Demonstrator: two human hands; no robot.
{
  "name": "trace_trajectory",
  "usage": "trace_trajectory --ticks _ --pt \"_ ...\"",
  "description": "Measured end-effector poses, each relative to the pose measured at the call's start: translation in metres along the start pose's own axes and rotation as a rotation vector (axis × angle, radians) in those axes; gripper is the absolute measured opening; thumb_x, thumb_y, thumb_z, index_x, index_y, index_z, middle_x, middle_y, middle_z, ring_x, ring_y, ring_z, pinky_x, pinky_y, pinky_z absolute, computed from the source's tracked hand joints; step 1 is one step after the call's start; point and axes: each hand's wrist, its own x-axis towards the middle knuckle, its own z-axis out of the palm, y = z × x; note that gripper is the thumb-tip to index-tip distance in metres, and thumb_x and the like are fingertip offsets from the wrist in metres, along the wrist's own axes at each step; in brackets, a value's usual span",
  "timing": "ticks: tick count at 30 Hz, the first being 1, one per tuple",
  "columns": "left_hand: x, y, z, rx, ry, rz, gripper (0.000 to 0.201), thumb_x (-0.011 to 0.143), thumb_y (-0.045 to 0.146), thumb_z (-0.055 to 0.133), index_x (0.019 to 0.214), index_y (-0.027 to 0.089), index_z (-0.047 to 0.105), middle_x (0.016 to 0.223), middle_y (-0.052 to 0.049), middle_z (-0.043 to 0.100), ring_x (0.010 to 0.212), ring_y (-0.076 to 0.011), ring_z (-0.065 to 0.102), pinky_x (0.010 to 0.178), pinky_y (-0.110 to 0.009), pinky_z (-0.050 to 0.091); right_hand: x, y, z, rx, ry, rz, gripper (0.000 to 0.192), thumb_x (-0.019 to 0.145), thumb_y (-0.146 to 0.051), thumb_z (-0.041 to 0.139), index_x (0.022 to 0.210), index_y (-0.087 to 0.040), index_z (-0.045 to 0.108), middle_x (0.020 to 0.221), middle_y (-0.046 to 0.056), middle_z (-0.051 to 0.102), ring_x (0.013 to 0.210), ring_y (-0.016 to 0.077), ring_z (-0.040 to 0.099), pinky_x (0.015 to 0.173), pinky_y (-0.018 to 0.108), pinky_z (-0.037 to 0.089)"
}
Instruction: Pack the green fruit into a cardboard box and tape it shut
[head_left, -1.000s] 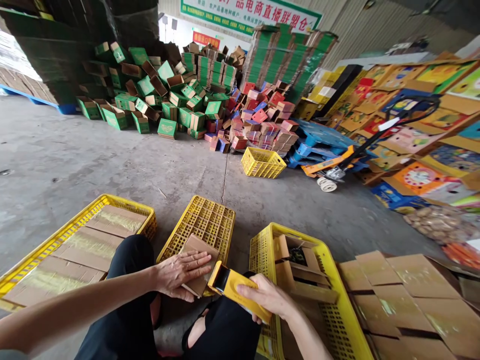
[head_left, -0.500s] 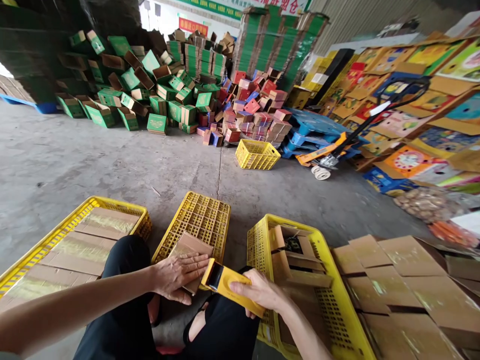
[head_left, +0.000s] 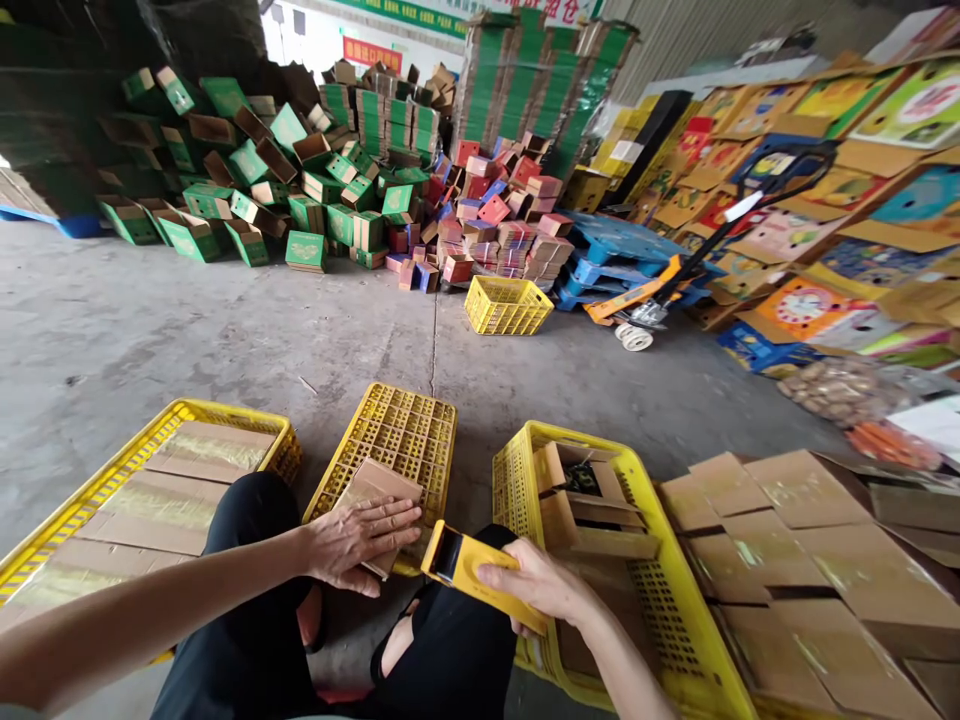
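"What carries everything?"

"A grey concrete floor [head_left: 225, 335], scuffed, with a thin straight seam [head_left: 433, 350] running away across it."

"And nearest on it?"

"An upturned yellow crate [head_left: 405, 430] in the middle, its gridded base bearing a small cardboard box [head_left: 380, 480] at the near end. A long yellow basket [head_left: 285, 450] stands to the left, a second yellow basket [head_left: 514, 490] to the right."

"Farther out?"

"One small yellow crate [head_left: 508, 310]; then a heap of green cartons [head_left: 306, 250], a pile of red and blue boxes [head_left: 493, 210], stacked blue pallets [head_left: 611, 240] and, just beside them, a pallet jack [head_left: 649, 312] on white wheels [head_left: 634, 337]"
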Motion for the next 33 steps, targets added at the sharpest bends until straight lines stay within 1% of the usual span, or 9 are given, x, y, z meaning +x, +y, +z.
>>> trace_trajectory --ticks 3,7,11,15,19,24,26,29,33 --pt "0.008 0.008 -0.006 -0.021 -0.017 0.039 0.101 0.1 0.069 0.054 0.172 0.023 0.0 0.175 -0.011 0.021 0.161 -0.0349 0.023 0.134 -0.052 0.015 0.0 -0.001 0.003 -0.007 0.006 -0.013 0.055 0.084 -0.075 0.067 0.089 -0.02 0.06 0.06 0.001 0.07 0.052 0.0178 0.071 0.048 0.021 0.049" --pt "0.018 0.013 -0.009 -0.07 -0.013 0.076 0.105 0.098 0.073 0.053 0.172 0.02 0.001 0.173 -0.013 0.028 0.159 -0.0343 0.029 0.133 -0.049 0.021 0.002 0.002 0.005 -0.014 -0.011 -0.036 0.056 0.085 -0.075 0.065 0.085 -0.019 0.06 0.06 0.003 0.071 0.052 0.0178 0.071 0.048 0.021 0.049" --pt "0.019 0.011 -0.006 -0.099 -0.015 0.058 0.104 0.097 0.074 0.055 0.172 0.023 0.002 0.172 -0.012 0.029 0.158 -0.0344 0.033 0.132 -0.049 0.025 0.006 0.005 0.002 -0.016 -0.033 -0.032 0.057 0.083 -0.076 0.066 0.085 -0.019 0.061 0.06 0.002 0.071 0.052 0.018 0.07 0.048 0.021 0.049" --pt "0.018 0.008 -0.001 -0.122 -0.021 0.031 0.107 0.095 0.075 0.057 0.172 0.024 0.003 0.173 -0.011 0.028 0.158 -0.0341 0.033 0.133 -0.048 0.024 0.002 0.007 0.0 0.017 -0.04 -0.019 0.06 0.081 -0.079 0.066 0.087 -0.02 0.061 0.061 0.001 0.07 0.053 0.0177 0.07 0.045 0.02 0.045" --pt "0.019 0.007 0.001 -0.145 -0.034 0.033 0.103 0.096 0.073 0.057 0.172 0.025 0.006 0.173 -0.009 0.027 0.158 -0.033 0.033 0.133 -0.047 0.024 -0.007 0.015 0.001 0.029 0.028 -0.029 0.063 0.079 -0.082 0.066 0.091 -0.02 0.058 0.069 0.003 0.072 0.06 0.0198 0.073 0.046 0.021 0.045" --pt "0.019 0.008 0.002 -0.142 -0.004 0.033 0.101 0.097 0.07 0.06 0.172 0.024 0.01 0.172 -0.01 0.03 0.156 -0.0337 0.036 0.132 -0.048 0.026 -0.011 0.028 0.001 0.038 0.059 0.05 0.066 0.077 -0.082 0.068 0.099 -0.021 0.057 0.078 0.004 0.075 0.061 0.021 0.074 0.046 0.022 0.045" --pt "0.018 0.008 0.001 -0.127 -0.007 0.025 0.098 0.098 0.068 0.059 0.172 0.025 0.011 0.172 -0.009 0.03 0.157 -0.0333 0.035 0.133 -0.048 0.024 -0.008 0.026 0.0 0.016 0.058 0.045 0.062 0.078 -0.079 0.07 0.096 -0.021 0.059 0.076 0.004 0.075 0.061 0.0204 0.074 0.047 0.022 0.046" --pt "0.016 0.007 0.0 -0.102 -0.006 0.018 0.095 0.1 0.069 0.054 0.172 0.025 0.011 0.172 -0.01 0.031 0.157 -0.0326 0.034 0.133 -0.048 0.024 0.0 0.016 0.001 -0.037 0.02 0.022 0.054 0.081 -0.074 0.07 0.086 -0.021 0.061 0.068 0.003 0.075 0.06 0.0203 0.074 0.047 0.021 0.047" --pt "0.011 0.008 0.002 -0.065 0.054 0.027 0.094 0.1 0.071 0.051 0.172 0.025 0.011 0.17 -0.01 0.035 0.156 -0.0321 0.036 0.132 -0.047 0.027 0.014 0.006 0.005 -0.077 -0.001 0.007 0.053 0.085 -0.073 0.066 0.079 -0.021 0.059 0.061 0.005 0.073 0.056 0.0208 0.073 0.048 0.022 0.051"
